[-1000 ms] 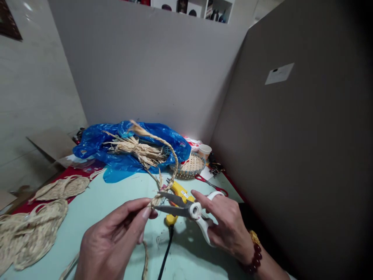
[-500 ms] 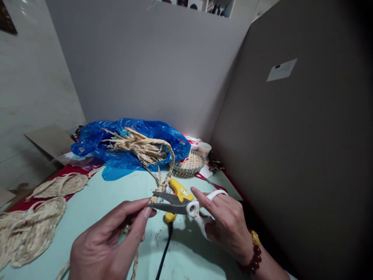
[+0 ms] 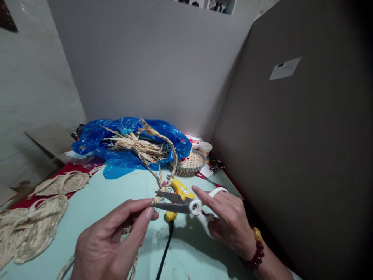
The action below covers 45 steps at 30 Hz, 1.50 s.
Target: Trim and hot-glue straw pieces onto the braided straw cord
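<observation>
Rising from the left hand, the braided cord curved up in front of the blue plastic bag. This hand held the cord in a pinch grip. The right hand gripped the white-handled scissors, which stood parted at the cord, just beside the pinch. Beyond the scissors, the yellow glue gun lay on the pale green tabletop.
</observation>
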Available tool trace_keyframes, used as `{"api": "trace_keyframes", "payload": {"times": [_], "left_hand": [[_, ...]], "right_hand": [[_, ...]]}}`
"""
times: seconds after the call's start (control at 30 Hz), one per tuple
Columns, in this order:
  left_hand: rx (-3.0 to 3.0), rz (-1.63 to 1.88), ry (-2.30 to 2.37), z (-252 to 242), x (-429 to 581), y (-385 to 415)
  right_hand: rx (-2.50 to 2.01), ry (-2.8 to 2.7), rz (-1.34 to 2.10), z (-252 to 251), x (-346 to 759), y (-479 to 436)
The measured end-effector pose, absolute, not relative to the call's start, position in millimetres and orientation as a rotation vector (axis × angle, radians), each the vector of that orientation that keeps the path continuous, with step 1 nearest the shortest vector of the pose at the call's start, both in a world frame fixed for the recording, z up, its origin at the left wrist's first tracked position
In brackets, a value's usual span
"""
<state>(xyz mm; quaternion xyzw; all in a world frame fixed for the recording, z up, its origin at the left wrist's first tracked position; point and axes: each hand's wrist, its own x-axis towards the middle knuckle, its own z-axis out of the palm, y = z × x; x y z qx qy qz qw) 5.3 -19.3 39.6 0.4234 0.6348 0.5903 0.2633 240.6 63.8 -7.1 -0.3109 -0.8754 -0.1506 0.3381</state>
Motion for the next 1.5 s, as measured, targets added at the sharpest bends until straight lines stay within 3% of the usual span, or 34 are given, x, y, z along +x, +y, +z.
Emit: {"api": "trace_keyframes", "payload": {"times": [0.37, 0.83, 1.5], "left_hand": [[1.300, 1.699, 1.661, 33.0, 2.7, -12.5], [1.611, 1.544, 1.516, 34.9, -17.4, -0.9], [0.996, 1.515, 1.431, 40.3, -5.7, -10.8]], "right_hand": [[-0.794, -2.320, -0.438, -2.9, 242.0, 66.5], [-0.696, -2.309, -0.323, -7.3, 248.4, 72.9], [-0.817, -2.201, -0.231, -5.8, 243.6, 68.3]]}}
